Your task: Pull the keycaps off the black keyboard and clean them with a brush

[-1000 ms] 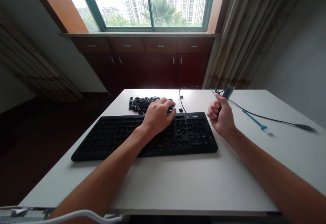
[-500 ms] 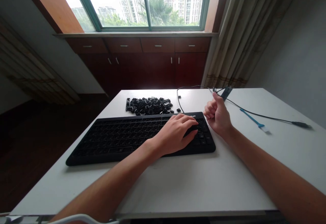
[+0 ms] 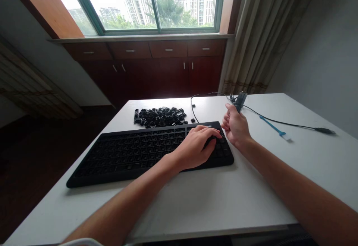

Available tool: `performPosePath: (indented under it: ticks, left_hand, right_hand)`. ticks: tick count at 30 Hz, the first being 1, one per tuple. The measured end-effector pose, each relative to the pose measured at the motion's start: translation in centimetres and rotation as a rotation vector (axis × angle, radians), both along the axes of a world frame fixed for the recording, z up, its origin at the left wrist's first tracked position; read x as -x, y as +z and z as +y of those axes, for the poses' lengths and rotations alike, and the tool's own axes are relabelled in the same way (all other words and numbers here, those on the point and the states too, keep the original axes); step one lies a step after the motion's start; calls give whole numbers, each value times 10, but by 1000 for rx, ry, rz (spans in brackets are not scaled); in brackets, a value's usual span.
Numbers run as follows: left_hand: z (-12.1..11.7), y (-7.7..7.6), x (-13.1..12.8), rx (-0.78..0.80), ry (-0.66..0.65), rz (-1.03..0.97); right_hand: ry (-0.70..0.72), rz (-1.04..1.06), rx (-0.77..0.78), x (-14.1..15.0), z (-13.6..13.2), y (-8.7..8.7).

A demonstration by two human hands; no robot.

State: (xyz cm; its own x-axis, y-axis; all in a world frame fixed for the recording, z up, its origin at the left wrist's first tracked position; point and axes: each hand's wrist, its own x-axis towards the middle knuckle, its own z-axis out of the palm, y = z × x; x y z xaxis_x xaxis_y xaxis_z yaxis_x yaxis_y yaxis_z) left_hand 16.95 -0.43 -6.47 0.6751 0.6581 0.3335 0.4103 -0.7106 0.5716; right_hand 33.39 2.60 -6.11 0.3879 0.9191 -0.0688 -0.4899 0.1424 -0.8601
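Keyboard: logo unreadable | left hand: fingers half-curled over right end, cannot tell any hold | right hand: fingers wrapped round dark tool | loose keycaps behind

Shows a bare left forearm, long and smooth in outline, slimming steadily toward a narrow wrist. Ends in a bare left hand with slender fingers and softly rounded knuckles. Repeats at right: bare right forearm, same long taper, leading to a bare right hand, rounded at the thumb's base. Cannot judge fingernails, too small. Cannot tell clothing higher up; cut off by frame.
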Motion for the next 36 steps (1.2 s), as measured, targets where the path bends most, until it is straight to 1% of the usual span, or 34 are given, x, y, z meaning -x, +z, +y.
performPosePath:
  ticks: [4, 5, 6, 7, 10, 11, 13, 15, 17, 20, 22, 28, 31, 34, 36]
  left_hand:
    - [2, -1, 0, 42, 8, -36]
    - [2, -1, 0, 47, 7, -41]
    - [3, 0, 0, 51, 8, -44]
    - [3, 0, 0, 56, 7, -46]
    - [3, 0, 0, 73, 0, -56]
    - [3, 0, 0, 80, 0, -63]
    - [3, 0, -1, 89, 8, -87]
    - [2, -2, -1, 87, 42, -116]
    - [1, -4, -1, 92, 105, -148]
    - [1, -8, -2, 138, 206, -205]
    - [1, -9, -2, 175, 232, -237]
    - [-2, -7, -1, 232, 183, -260]
    - [-4, -1, 1, 244, 127, -266]
    - [-7, 8, 0, 213, 67, -235]
    - [-7, 12, -5, 205, 75, -220]
  right_hand:
    - [-106, -43, -64, 8, -2, -8]
    - [-107, -61, -83, 8, -2, -9]
    - [-74, -76, -99, 8, -2, -10]
    - [-1, -82, -111, 6, -1, -10]
    - [297, -41, -138, -4, 2, -8]
    - [354, -24, -154, -7, 3, -7]
    - [443, -41, -201, -9, 3, -4]
    - [521, -145, -251, -8, 1, -2]
    - [562, -268, -290, -5, -1, 0]
    - [518, -346, -299, -1, -4, 0]
    - [467, -381, -283, 0, -6, -1]
    - [289, -680, -224, 5, -17, -7]
    - [208, -739, -241, 9, -18, -6]
    - [237, -750, -252, 11, -17, -6]
    - [296, -792, -286, 10, -16, -8]
